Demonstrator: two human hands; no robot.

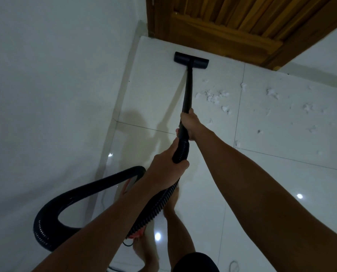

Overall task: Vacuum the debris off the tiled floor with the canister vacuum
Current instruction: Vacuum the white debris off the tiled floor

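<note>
The job looks only partly done. The vacuum head (191, 60) sits flat on the floor (281, 193) near the wooden door (232, 22), on a tile that looks clean. Lots of white paper bits (212, 97) lie to the right of the pole (187, 91), and more are spread further right, toward the wall on that side. So I think most of the mess is left to suck up, and the head needs to slide over to the right. The right hand (189, 123) is wrapped around the pole where it meets the hose. The left hand (167, 165) grips the bumpy black hose (155, 209) just below it. The hose makes a big loop on the left, close to the white wall (45, 75). Only a small orange and white part of the vacuum body (129, 184) shows behind the left arm. A thin cord lies on the floor by the bare feet at the bottom. The looping hose and the cord could get caught around the feet. The wall on the left is close, so there is little room to swing that way.
</note>
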